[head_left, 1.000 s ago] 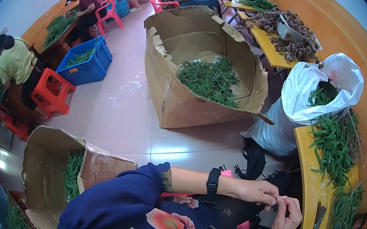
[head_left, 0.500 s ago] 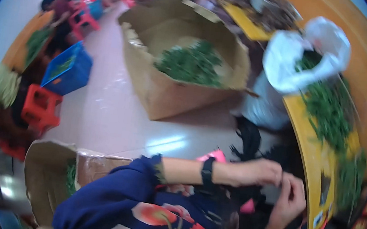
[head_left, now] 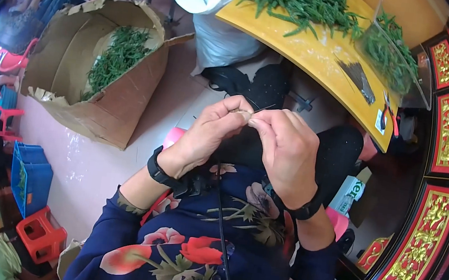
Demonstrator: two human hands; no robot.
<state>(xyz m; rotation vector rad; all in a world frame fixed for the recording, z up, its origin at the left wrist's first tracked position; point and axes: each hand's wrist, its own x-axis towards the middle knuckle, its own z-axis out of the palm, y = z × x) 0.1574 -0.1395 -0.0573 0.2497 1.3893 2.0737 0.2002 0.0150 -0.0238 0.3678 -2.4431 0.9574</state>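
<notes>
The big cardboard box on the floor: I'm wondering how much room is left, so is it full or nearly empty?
Mostly empty. The cardboard box stands open, with green stems covering only part of its bottom and bare walls above them.

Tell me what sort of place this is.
Probably a small workshop for sorting green plant stems by hand: stems are heaped on a yellow table, more fill a big cardboard box, and both hands, left hand and right hand, pinch one thin piece.
</notes>
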